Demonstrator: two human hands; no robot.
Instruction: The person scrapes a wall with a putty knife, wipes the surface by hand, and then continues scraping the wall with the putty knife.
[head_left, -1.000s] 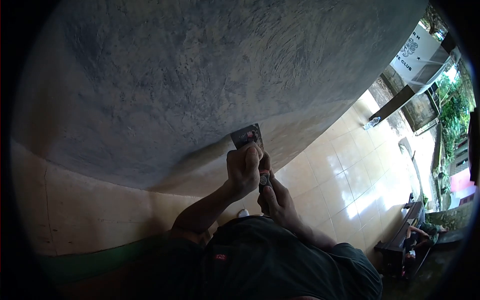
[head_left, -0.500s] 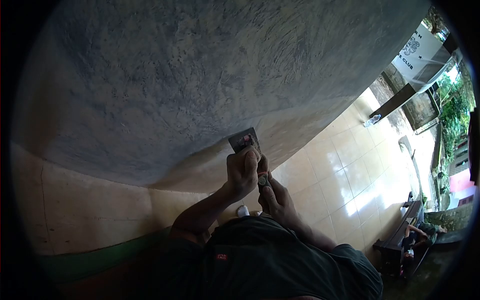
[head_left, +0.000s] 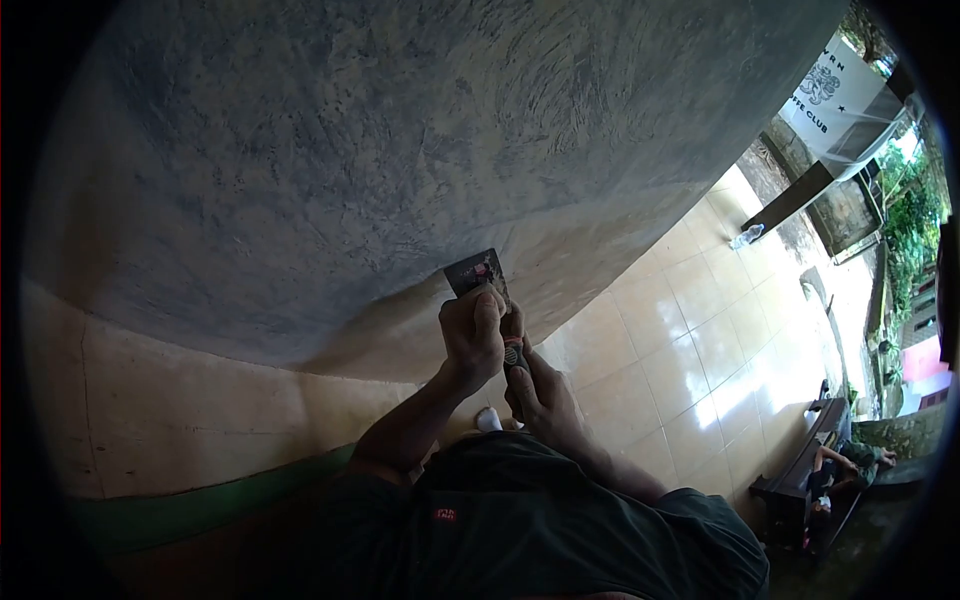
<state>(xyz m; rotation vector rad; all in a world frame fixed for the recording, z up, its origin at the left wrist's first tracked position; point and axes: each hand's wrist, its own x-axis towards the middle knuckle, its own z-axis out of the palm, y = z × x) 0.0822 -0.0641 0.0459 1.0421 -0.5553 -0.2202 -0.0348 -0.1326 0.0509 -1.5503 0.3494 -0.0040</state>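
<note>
A scraper (head_left: 472, 273) with a wide, dark, smeared blade rests against or very near the lower part of a grey, streaky wall (head_left: 420, 140). My left hand (head_left: 474, 328) is closed around the scraper where the blade meets the handle. Behind it, my right hand (head_left: 545, 398) wraps the dark handle, its thumb lying along the grip. The blade's far edge meets the boundary between rough grey coating and a paler, tan band of wall. My left fingers hide part of the blade.
Glossy tan floor tiles (head_left: 660, 340) stretch to the right. A clear plastic bottle (head_left: 746, 237) stands by a post. At lower right a person (head_left: 845, 468) is on a dark bench (head_left: 800, 470). A white banner (head_left: 835, 100) hangs at upper right. A green strip (head_left: 220, 500) runs along the lower left.
Both hands and the scraper have shifted a little left and slightly up along the wall. The grip stays the same.
</note>
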